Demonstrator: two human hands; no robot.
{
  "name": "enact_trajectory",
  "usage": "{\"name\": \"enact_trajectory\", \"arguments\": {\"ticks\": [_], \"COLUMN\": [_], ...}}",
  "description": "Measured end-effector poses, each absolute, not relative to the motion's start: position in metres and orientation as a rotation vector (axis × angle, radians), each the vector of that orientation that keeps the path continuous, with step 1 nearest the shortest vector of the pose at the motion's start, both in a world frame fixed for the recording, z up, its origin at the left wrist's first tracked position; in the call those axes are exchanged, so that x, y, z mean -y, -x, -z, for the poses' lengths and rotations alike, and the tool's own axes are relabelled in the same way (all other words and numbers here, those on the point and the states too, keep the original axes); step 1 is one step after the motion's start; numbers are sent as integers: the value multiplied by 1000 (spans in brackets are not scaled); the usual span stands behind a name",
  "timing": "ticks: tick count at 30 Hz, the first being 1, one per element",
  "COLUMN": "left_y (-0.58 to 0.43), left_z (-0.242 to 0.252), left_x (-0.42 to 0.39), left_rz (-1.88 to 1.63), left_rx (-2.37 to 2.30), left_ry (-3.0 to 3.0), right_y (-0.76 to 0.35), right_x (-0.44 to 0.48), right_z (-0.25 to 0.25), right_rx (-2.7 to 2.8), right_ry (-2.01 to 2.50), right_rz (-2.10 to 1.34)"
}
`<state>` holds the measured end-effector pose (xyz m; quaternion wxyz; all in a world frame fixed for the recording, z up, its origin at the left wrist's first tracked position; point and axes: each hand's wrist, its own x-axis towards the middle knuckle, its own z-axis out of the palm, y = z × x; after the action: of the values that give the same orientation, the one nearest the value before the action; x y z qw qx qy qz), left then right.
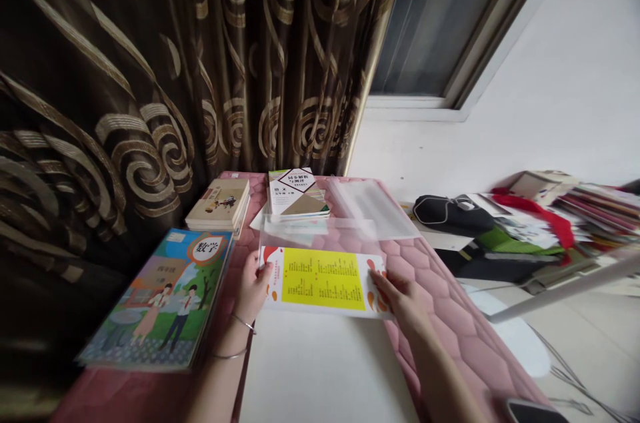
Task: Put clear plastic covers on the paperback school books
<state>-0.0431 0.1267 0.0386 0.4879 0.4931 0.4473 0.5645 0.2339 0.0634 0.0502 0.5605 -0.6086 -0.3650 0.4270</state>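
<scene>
Between both hands I hold a white printed card with a yellow panel and red-orange spots. Clear plastic extends beyond its far edge; whether the card lies inside it, I cannot tell. My left hand pinches the left edge, thumb on top, and a thin bracelet circles that wrist. At the opposite end, my right hand grips the right edge with its fingers closed. Underneath, nearer to me, is a plain white surface. Several clear plastic sheets lie farther back on the right.
A colourful textbook lies left, a tan book stack behind it. More booklets sit beyond the card on the pink quilted cover. A dark phone-like object is lower right; papers and bags are piled beyond.
</scene>
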Motion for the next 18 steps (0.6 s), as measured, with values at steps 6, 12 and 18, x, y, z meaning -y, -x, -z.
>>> {"name": "enact_trajectory", "arguments": {"ticks": [6, 12, 18], "left_y": [42, 39, 39], "left_z": [-38, -41, -47], "left_x": [-126, -125, -122], "left_rz": [-1400, -1431, -1436], "left_rx": [-1103, -1211, -1246], "left_ry": [-1179, -1203, -1211], "right_y": [-234, -240, -239], "right_x": [-62, -59, -63], "right_z": [-57, -60, -52], "right_rx": [881, 887, 854], "right_ry": [1473, 1453, 1316], "right_rz": [-1007, -1071, -1165]}}
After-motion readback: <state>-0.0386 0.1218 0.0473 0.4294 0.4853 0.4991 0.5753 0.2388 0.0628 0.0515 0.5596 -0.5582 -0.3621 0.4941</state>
